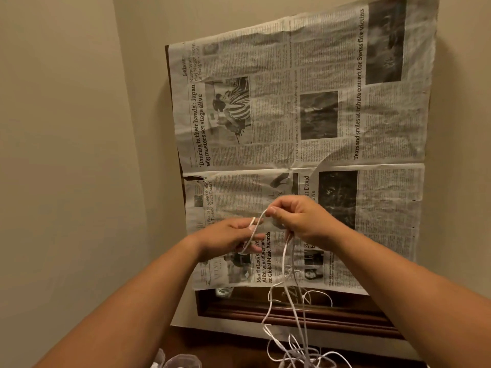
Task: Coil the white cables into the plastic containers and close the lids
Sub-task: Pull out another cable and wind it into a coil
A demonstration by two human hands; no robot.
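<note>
A thin white cable [285,264] runs between both hands, which are raised in front of a newspaper-covered frame. My left hand [228,237] has its fingers stretched out, and a loop of the cable is wrapped round them. My right hand [297,221] pinches the cable between thumb and fingers, just right of the left hand. From the right hand the cable hangs down in loose strands to a tangle [300,351] at the bottom edge. A clear plastic container [183,361] shows partly at the bottom left; its lid is not visible.
A sheet of newspaper [305,128] covers a dark wooden frame [292,312] leaning on a beige wall [66,128]. A dark wooden surface [225,346] lies below it. A small clear object [224,291] sits at the newspaper's lower edge.
</note>
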